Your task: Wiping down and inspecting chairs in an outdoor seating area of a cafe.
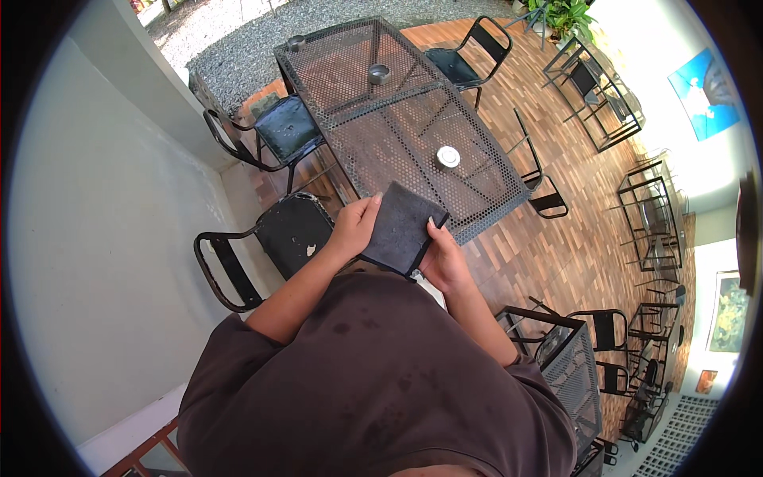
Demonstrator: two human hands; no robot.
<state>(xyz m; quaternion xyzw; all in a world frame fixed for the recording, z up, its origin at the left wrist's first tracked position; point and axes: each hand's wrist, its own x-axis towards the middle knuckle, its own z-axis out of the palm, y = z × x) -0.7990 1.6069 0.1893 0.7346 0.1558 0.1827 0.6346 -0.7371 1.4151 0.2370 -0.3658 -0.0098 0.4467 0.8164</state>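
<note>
I hold a dark grey cloth (pixel 401 226) flat between both hands, just above the near edge of a black metal mesh table (pixel 373 119). My left hand (pixel 356 225) grips the cloth's left edge, thumb on top. Gripping its right edge is my right hand (pixel 443 258). On the mesh top, a small round white-and-metal ashtray (pixel 448 156) sits a little beyond the cloth. A second small metal cup-shaped ashtray (pixel 379 74) stands farther back, near the table's middle.
Black metal chairs ring the table: two on the left (pixel 270 234) (pixel 278 131), one at the far right corner (pixel 469 56), one on the right (pixel 540 187). A pale wall (pixel 95 238) runs along the left. More mesh tables and chairs (pixel 572 358) stand to the right on the wood-pattern floor.
</note>
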